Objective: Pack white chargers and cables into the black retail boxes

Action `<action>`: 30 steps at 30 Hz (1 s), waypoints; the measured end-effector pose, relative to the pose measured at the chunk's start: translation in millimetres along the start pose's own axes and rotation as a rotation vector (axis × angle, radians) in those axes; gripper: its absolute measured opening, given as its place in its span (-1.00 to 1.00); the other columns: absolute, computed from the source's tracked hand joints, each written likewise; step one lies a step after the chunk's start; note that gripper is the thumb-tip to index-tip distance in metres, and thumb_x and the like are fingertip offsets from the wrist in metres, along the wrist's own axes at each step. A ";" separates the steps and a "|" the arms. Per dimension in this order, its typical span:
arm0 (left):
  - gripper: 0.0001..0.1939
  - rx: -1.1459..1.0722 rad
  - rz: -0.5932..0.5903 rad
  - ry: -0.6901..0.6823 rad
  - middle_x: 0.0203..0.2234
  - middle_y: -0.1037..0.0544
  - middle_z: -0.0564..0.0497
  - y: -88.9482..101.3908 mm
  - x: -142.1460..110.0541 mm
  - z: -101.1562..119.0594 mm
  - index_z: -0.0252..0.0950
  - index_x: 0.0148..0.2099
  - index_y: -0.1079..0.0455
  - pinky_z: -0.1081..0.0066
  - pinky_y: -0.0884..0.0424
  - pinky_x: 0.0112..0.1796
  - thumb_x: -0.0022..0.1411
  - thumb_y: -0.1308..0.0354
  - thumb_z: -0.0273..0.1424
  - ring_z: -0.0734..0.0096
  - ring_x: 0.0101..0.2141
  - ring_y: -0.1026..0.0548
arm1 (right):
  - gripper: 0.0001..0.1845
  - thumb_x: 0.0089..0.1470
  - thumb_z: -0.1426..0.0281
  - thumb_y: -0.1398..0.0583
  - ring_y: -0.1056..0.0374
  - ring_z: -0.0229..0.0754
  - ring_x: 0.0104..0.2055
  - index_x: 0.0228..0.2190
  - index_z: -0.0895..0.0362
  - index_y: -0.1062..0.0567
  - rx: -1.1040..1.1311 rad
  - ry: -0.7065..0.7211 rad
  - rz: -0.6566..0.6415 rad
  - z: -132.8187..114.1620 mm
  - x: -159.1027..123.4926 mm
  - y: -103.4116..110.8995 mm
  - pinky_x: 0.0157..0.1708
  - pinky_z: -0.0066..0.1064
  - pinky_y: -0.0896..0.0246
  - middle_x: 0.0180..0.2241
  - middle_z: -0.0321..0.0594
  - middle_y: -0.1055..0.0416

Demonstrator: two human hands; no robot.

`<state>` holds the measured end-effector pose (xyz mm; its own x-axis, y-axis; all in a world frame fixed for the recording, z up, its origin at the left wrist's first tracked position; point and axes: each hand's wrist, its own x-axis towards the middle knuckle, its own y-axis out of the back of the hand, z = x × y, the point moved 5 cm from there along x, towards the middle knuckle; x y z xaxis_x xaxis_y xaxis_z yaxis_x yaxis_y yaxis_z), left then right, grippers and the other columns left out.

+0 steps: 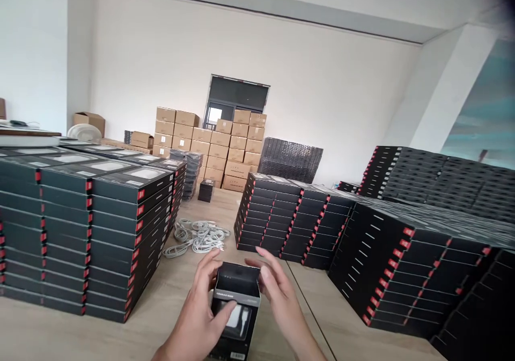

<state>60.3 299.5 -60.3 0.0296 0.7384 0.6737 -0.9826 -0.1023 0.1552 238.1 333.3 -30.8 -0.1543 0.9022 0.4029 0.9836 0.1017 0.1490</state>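
Note:
My left hand [200,310] grips a small black product box [235,307] low in the middle of the view, thumb across its windowed front. The box's top flap stands open. My right hand [277,291] is at the box's right side, fingers curved and spread near the open flap; whether it touches the box I cannot tell. A loose pile of white cables [197,236] lies on the wooden table [169,296] just beyond my hands.
Tall stacks of black boxes with red tabs stand left [88,232], centre [289,219] and right [406,264] on the table. Cardboard cartons [217,146] are piled against the far wall, with dark trays [289,160] beside them.

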 end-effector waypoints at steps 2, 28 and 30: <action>-0.61 -0.056 0.060 0.052 0.30 0.00 -0.20 -0.7 -0.4 -6.7 -0.15 0.02 -0.13 0.05 -0.26 0.14 0.18 -0.10 -0.54 0.13 0.26 -0.15 | -0.63 0.15 0.08 -0.16 -0.41 -0.01 0.01 -0.08 -0.01 -0.42 0.024 0.062 0.085 9.5 -12.0 6.8 -0.02 -0.18 -0.36 0.03 -0.09 -0.44; -0.79 -0.125 -0.085 0.023 -0.10 -0.53 -0.08 13.1 6.3 7.1 -0.19 -0.16 -0.47 0.21 -0.35 0.02 0.33 0.00 -0.37 0.23 -0.01 -0.45 | -0.83 0.17 0.30 -0.16 -0.35 -0.08 -0.10 -0.27 0.00 -0.58 -0.271 0.225 -0.007 -14.2 -33.5 -7.7 -0.06 -0.33 -0.25 -0.18 -0.16 -0.37; -0.79 -0.103 -0.088 0.017 -0.09 -0.52 -0.08 12.4 6.0 6.6 -0.19 -0.15 -0.46 0.21 -0.34 0.03 0.34 0.02 -0.37 0.24 0.00 -0.44 | -0.81 0.18 0.28 -0.15 -0.34 -0.08 -0.06 -0.26 -0.01 -0.57 -0.262 0.217 -0.035 -12.8 -32.7 -7.2 -0.04 -0.31 -0.23 -0.15 -0.15 -0.37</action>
<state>49.5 298.2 -49.6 0.1143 0.7529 0.6482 -0.9899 0.0316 0.1379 234.9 297.6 -33.5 -0.2316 0.7871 0.5717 0.9243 -0.0053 0.3817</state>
